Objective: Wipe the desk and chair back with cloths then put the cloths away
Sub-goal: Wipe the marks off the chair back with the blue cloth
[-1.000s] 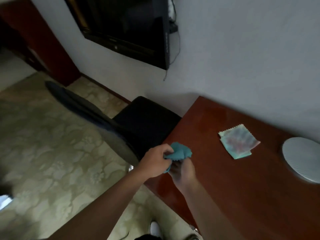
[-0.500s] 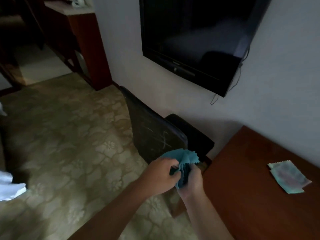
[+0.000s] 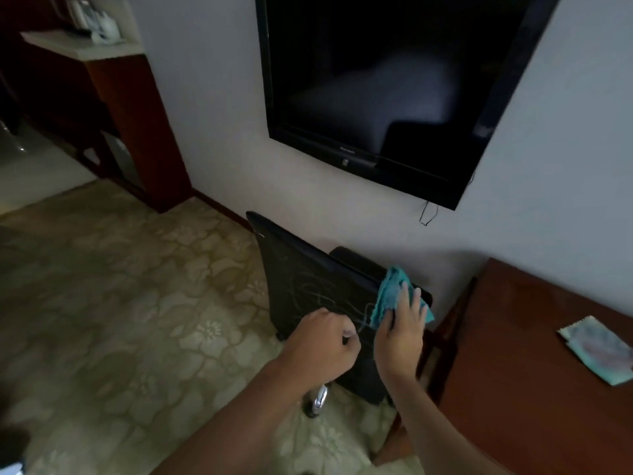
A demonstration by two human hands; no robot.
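- The left hand (image 3: 323,341) is curled into a loose fist in front of the chair back (image 3: 318,296), its fingers closed; whether it pinches anything cannot be told.
- The right hand (image 3: 400,332) lies flat with fingers spread open, pressing the teal cloth (image 3: 390,294) against the upper right of the chair back, near its top edge.
- The dark chair back shows pale scribble-like marks between the two hands; a chrome part of the chair base (image 3: 318,399) shows below.
- The tabletop (image 3: 520,354) stands just right of the chair, its left edge close to the right forearm; a second, pale cloth (image 3: 599,351) lies on it, well apart from the hands.
- Patterned carpet (image 3: 120,303) leaves open room to the left.
- A wall-mounted television (image 3: 376,80) hangs above the chair; a wooden cabinet (image 3: 113,108) stands far left.
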